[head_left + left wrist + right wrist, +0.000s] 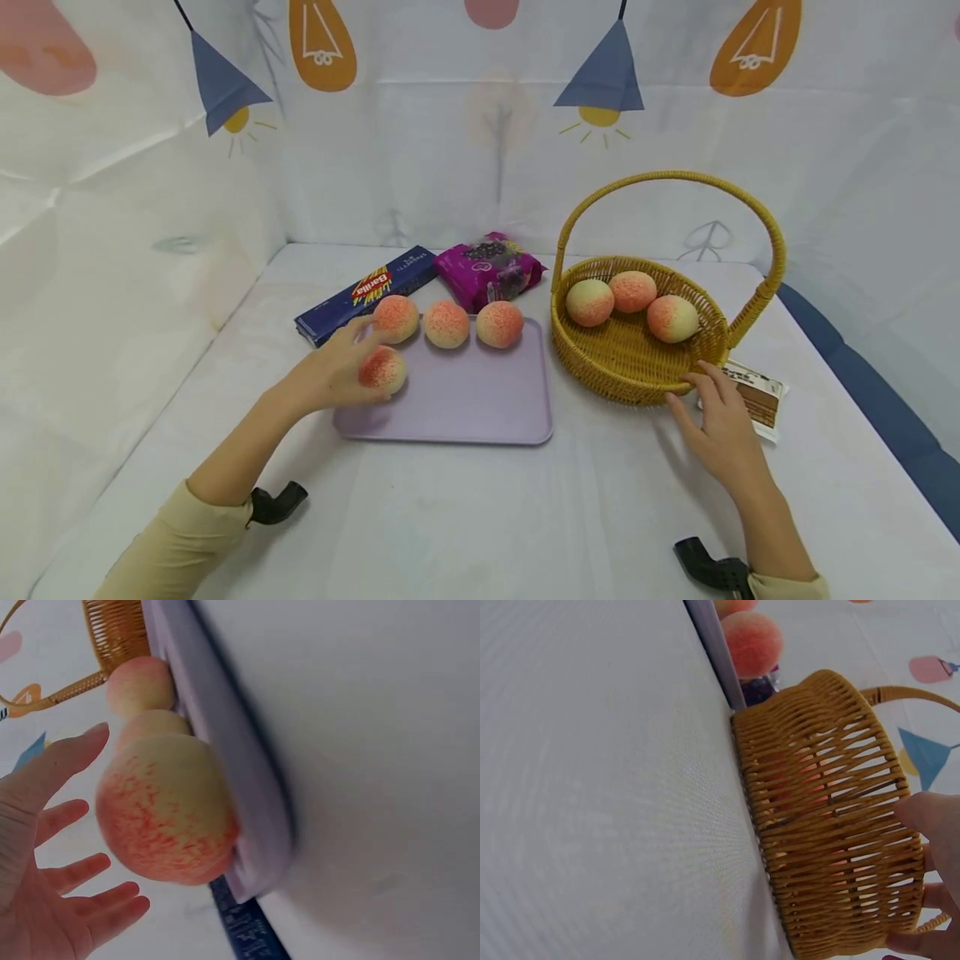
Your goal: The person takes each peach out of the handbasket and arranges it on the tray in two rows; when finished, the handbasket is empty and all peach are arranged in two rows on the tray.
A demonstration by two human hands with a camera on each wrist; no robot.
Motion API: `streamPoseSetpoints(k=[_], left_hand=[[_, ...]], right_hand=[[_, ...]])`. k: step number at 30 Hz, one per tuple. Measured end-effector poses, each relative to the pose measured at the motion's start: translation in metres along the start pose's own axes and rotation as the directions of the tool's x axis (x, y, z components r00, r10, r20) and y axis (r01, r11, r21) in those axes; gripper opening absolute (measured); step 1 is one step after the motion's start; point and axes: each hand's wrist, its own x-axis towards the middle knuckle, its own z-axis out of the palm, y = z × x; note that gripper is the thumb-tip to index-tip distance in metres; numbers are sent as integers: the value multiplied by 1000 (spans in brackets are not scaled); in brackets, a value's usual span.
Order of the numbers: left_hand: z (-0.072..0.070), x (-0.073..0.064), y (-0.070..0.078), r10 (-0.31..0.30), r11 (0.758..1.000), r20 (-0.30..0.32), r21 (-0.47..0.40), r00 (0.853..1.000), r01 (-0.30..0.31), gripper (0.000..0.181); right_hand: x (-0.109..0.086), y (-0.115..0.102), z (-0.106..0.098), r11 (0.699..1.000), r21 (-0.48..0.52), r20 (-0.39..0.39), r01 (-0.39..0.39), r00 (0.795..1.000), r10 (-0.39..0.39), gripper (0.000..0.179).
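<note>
My left hand [341, 367], fingers spread, is around a peach [382, 370] at the left of the lilac tray [480, 408]. In the left wrist view a gap shows between its thumb and fingers and the nearest peach [165, 810]. Along the tray's far edge sit three more peaches, the middle one [446, 324] among them. At the right, my right hand [723, 429] holds the near rim of a wicker basket [622, 367], thumb outside and fingers over the edge. Three peaches lie inside, one being a pale-sided peach [672, 319].
Behind the tray lie a blue Barilla spaghetti box [367, 292] and a purple bag [487, 268]. A brown-and-white packet [757, 396] is partly hidden behind the right hand and basket. The basket's tall handle [675, 176] arches overhead. White printed cloth [420, 167] hangs behind the table.
</note>
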Motion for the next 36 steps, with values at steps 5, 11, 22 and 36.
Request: streamPoseSetpoints(k=[5,11,22,36], left_hand=[[-10,9,10,10,1000,-16,30,1000,-10,73],[-9,26,26,119,992,-66,51,991,-116,65],[-5,65,62,303,952,-139,81,943,-294,58],[-2,109,107,418,893,-80,219,905,-394,52]], right_hand=[[0,-2,0,1000,8,-11,10,1000,-9,43],[0,-1,0,1000,1,-11,19,1000,-19,43],[0,-1,-1,1000,8,-7,19,1000,-19,44],[0,-1,-2,1000,5,-7,30,1000,-30,45]])
